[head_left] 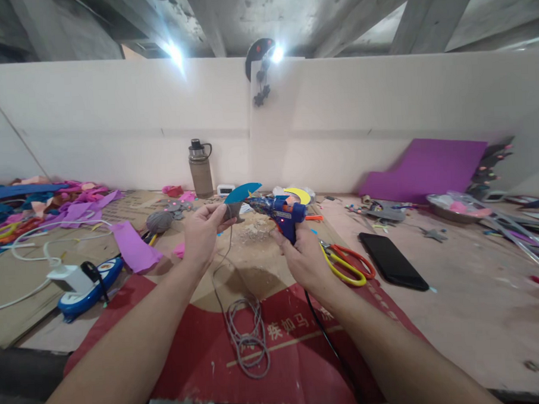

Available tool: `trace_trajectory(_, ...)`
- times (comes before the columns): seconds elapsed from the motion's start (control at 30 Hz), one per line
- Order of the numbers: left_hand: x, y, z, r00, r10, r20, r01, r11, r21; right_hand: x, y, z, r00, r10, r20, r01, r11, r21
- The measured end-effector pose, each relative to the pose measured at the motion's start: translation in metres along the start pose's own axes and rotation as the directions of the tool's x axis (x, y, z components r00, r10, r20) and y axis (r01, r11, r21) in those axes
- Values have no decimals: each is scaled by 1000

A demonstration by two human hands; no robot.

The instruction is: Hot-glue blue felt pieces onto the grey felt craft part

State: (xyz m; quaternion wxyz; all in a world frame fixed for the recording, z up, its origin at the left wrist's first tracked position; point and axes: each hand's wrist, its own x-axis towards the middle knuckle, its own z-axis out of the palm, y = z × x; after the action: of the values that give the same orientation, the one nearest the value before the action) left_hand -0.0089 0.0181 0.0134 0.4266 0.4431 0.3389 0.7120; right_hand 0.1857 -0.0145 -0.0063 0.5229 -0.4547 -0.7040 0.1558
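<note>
My left hand [205, 231] pinches a small grey cut-out piece [234, 212] together with a curved blue piece [243, 192]. Grey cord [249, 340] runs down from that hand and lies in loose loops on the red cardboard [196, 360]. In my right hand [305, 254] is a blue glue gun [288, 216], gripped by its handle, with its nozzle pointing left close to the blue piece. Whether the nozzle touches it I cannot tell. A black cable hangs from below my right hand.
Right of the glue gun lie scissors [350, 264] with red and yellow handles and a black phone [392, 261]. A bottle [201, 169] stands by the back wall. Leftward are a grey yarn ball [159, 221], a blue power strip [92, 287] and purple scraps [135, 246].
</note>
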Motion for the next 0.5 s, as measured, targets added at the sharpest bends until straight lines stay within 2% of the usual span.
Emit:
trace_trajectory(0.27,-1,1,0,1000,-28,-4,28,999,-24,0,0,0,1000,-6,-10,6,1000,10)
trace_trajectory(0.5,3,-1,-3,996,-88,-6,87,990,-113,2,4,0,999,40,-21,-39,999,25)
